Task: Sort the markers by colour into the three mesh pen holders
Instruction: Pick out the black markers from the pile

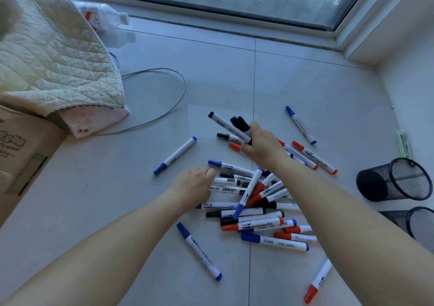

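Observation:
A heap of white markers with black, blue and red caps lies on the pale tiled floor. My right hand grips a bunch of black-capped markers above the far side of the heap. My left hand reaches into the heap's left side, fingers curled on a black marker there. Single blue markers lie apart at the left, near front and far right. Two black mesh pen holders lie on their sides at the right, one above the other; a third is not visible.
A quilted cream cloth covers boxes at the left, beside a cardboard carton. A grey cable loops on the floor. Plastic bottles lie near the window sill. Green sticks lie by the right wall.

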`<state>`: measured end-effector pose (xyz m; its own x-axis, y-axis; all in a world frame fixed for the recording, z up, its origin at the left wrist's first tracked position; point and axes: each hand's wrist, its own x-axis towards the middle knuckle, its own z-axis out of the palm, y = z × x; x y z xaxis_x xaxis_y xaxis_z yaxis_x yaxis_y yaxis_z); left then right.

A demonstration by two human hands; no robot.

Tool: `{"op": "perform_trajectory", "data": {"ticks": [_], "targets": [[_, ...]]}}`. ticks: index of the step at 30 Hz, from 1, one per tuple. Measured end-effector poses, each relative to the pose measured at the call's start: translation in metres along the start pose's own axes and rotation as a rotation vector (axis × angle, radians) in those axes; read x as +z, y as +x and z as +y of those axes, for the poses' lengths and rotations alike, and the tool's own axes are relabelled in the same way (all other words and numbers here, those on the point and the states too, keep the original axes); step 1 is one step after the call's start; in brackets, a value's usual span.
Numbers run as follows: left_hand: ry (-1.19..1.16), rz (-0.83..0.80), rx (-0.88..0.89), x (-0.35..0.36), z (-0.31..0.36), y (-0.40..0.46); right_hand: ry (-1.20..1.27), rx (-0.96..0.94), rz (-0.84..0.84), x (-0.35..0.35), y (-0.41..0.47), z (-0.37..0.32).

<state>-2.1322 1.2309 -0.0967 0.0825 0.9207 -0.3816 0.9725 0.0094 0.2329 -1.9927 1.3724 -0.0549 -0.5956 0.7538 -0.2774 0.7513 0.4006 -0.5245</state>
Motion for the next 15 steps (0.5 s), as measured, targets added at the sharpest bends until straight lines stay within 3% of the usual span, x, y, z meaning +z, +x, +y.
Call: {"op": "perform_trajectory", "data": {"ticks": [5,9,15], "targets": [[-0.143,-0.025,-0.162,0.000,-0.004,-0.008,0.008,0.108,0.076,-0.018,-0.013,0.017],[-0.236,0.101,-0.279,-0.004,-0.001,-0.009,0.031,0.241,0.053,-0.023,-0.022,0.033],[-0.294,0.153,-0.254,-0.002,0.026,0.019,0.026,0.315,0.071,-0.024,-0.015,0.046]]}}
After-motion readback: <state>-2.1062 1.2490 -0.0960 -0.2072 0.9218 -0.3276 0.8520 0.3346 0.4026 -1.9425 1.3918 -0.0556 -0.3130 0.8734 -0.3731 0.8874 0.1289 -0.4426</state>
